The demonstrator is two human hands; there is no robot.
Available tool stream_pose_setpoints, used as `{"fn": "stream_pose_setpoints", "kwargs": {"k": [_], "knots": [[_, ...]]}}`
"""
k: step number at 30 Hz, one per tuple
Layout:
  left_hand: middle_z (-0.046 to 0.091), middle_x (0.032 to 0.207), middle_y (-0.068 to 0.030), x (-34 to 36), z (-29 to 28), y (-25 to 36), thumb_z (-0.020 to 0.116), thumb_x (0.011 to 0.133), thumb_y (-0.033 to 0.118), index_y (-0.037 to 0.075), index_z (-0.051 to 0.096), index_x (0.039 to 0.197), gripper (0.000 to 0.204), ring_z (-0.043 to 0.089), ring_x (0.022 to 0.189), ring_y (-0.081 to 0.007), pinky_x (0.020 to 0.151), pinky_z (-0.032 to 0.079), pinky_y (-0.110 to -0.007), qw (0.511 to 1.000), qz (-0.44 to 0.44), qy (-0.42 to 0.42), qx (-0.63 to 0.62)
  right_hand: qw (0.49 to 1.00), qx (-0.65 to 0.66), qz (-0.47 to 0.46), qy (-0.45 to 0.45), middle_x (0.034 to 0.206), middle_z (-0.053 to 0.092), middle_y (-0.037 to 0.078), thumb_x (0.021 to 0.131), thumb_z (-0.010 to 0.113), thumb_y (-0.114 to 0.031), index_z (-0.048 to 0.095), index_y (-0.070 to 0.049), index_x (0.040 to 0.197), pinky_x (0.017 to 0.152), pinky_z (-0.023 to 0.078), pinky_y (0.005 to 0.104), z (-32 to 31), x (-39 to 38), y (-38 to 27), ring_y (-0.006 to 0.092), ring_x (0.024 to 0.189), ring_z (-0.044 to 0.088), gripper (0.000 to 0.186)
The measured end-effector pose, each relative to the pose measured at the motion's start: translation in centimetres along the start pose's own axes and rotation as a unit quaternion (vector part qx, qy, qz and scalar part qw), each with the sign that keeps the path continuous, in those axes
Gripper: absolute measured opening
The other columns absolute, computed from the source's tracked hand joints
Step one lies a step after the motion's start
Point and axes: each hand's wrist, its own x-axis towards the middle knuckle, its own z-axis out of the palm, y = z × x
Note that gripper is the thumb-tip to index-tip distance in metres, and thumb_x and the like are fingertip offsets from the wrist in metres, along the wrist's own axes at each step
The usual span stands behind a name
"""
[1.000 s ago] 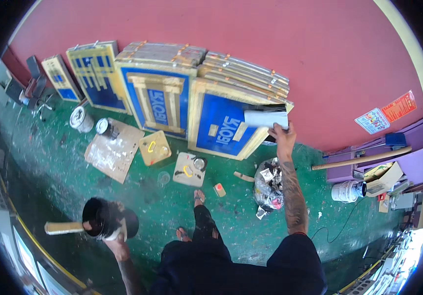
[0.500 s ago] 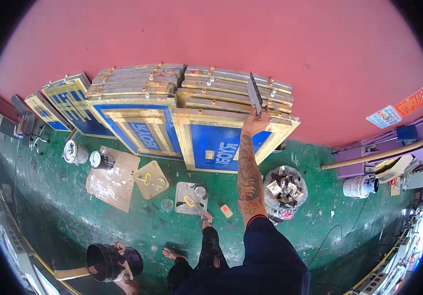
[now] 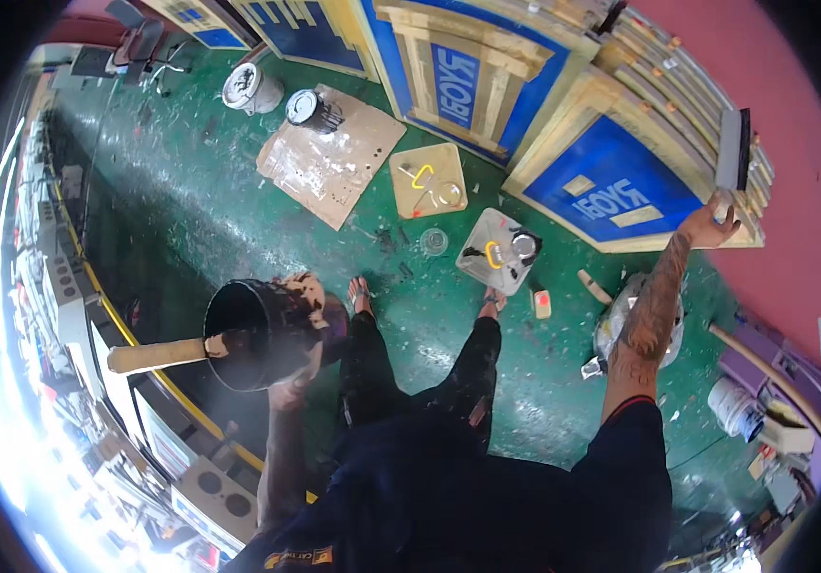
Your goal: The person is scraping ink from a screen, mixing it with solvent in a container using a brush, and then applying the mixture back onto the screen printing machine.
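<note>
My left hand (image 3: 301, 329) holds a black ink-smeared bucket (image 3: 248, 334) at hip height, with a wooden stick (image 3: 157, 355) poking out to the left. My right hand (image 3: 711, 224) is stretched out to the right and grips the lower end of a squeegee (image 3: 735, 148) with a pale blade. The squeegee rests against the top of a stack of wooden printing frames (image 3: 678, 124) leaning on the red wall. The nearest frame holds a blue screen (image 3: 616, 181). My legs and sandalled feet stand on the green floor (image 3: 200, 201).
Cardboard sheets (image 3: 329, 158) with ink tins (image 3: 310, 107), a white bucket (image 3: 248, 88) and small boards with tools lie on the floor before the frames. A bag of rubbish (image 3: 611, 329) sits by my right arm. A long workbench (image 3: 95, 315) runs along the left.
The view has swung down and left. My right hand has slid rightward along the frames with the squeegee. The bucket in my left hand has risen closer to my body.
</note>
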Motion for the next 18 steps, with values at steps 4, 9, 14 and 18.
{"fn": "stream_pose_setpoints", "kwargs": {"k": [4,9,14,18], "knots": [[0.055,0.146,-0.0129,2.3,16.5,-4.9,0.051,0.105,0.047,0.009,0.040,0.159,0.067,0.053,0.135,-0.0274,0.113,0.045,-0.043,0.798,-0.523,-0.267,-0.133,0.987,-0.116,-0.056,-0.091,0.122,0.072,0.018,0.096,0.079,-0.027,0.072,0.000,0.123,0.098,0.054,0.0421,-13.8,-8.1,-3.4,0.0302,0.112,0.068,0.039],[0.056,0.144,-0.0203,19.4,14.5,-6.0,0.051,0.106,0.050,0.005,0.044,0.152,0.065,0.058,0.133,-0.0451,0.107,0.051,-0.062,0.758,-0.601,-0.218,-0.127,0.908,-0.134,0.042,-0.394,0.103,0.076,0.013,0.097,0.071,-0.013,0.075,-0.001,0.105,0.077,0.057,0.0359,-27.2,-34.5,-8.7,0.0186,0.087,0.072,0.015],[0.051,0.153,-0.0194,30.1,7.0,-6.8,0.060,0.104,0.037,0.008,0.031,0.161,0.070,0.054,0.140,-0.0339,0.107,0.055,-0.052,0.736,-0.080,-0.439,0.509,0.680,-0.061,0.331,-0.651,0.127,0.073,0.009,0.088,0.082,-0.006,0.067,-0.003,0.131,0.087,0.061,0.0349,-30.6,-60.8,-3.2,0.0185,0.116,0.070,0.046],[0.051,0.152,-0.0191,41.8,-2.1,-8.5,0.059,0.105,0.038,0.008,0.032,0.161,0.070,0.053,0.141,-0.0335,0.108,0.055,-0.052,0.730,-0.122,-0.461,0.490,0.719,-0.085,0.306,-0.618,0.148,0.060,0.017,0.077,0.093,-0.022,0.042,-0.004,0.154,0.107,0.052,0.0440,-22.6,-76.9,7.8,0.0298,0.140,0.056,0.094]]}}
